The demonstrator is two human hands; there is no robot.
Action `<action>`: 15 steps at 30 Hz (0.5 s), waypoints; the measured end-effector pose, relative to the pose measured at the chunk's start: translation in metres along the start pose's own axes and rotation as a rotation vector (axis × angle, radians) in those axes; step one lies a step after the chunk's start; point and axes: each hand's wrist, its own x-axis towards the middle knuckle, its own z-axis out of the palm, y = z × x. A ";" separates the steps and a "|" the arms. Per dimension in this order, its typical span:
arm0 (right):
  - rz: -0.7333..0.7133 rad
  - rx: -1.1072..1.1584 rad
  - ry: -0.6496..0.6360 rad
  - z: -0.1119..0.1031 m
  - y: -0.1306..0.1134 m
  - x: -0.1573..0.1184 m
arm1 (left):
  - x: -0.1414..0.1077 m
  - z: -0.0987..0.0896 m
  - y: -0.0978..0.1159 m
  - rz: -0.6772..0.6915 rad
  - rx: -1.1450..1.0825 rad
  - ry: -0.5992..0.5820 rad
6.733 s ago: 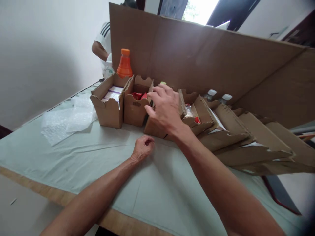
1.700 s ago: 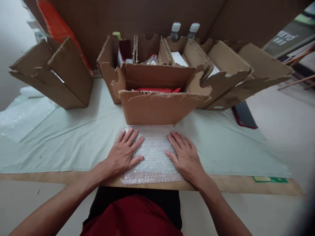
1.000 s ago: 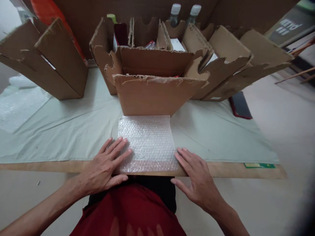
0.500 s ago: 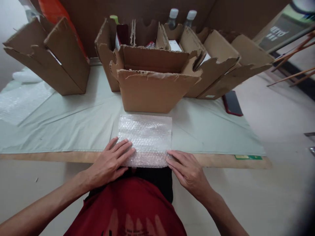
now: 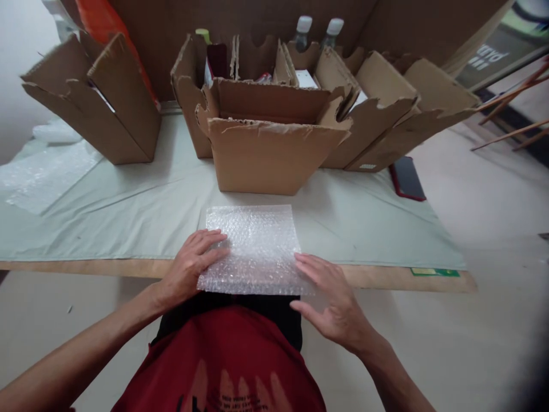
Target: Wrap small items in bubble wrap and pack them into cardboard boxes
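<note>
The bubble wrap (image 5: 253, 246) lies flat at the table edge, in front of the front cardboard box (image 5: 274, 157), whose inside I cannot see. The left hand (image 5: 191, 266) is half open, fingers on its left side; the right hand (image 5: 334, 303) is open, fingertips at its right edge. Behind, one box holds a white thing (image 5: 306, 79), another a dark red thing (image 5: 217, 60).

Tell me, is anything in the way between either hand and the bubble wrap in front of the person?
Nothing visible is: the left hand has its fingers on the wrap, and the right hand is at its right edge. The nearest box stands beyond the far edge.
</note>
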 end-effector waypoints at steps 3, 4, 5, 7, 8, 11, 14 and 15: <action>-0.026 -0.076 -0.106 0.005 0.007 -0.005 | 0.002 0.002 -0.007 -0.041 -0.140 0.000; -0.024 -0.087 -0.102 0.006 0.009 -0.005 | 0.001 0.000 -0.009 -0.067 -0.192 -0.021; -0.022 -0.087 -0.083 0.006 0.011 -0.003 | 0.001 -0.003 -0.009 -0.099 -0.235 -0.042; -0.021 -0.035 -0.031 0.006 0.015 0.006 | 0.003 -0.009 -0.008 -0.183 -0.277 -0.067; -0.018 0.017 -0.004 0.007 0.016 0.012 | 0.005 -0.012 -0.006 -0.231 -0.289 -0.071; 0.078 0.195 0.065 0.013 0.020 0.034 | 0.013 -0.020 0.003 -0.391 -0.343 -0.069; 0.329 0.230 0.115 0.024 0.026 0.052 | 0.023 -0.021 0.006 -0.563 -0.308 0.019; 0.391 0.206 0.133 0.029 0.028 0.056 | 0.025 -0.020 0.004 -0.591 -0.256 0.056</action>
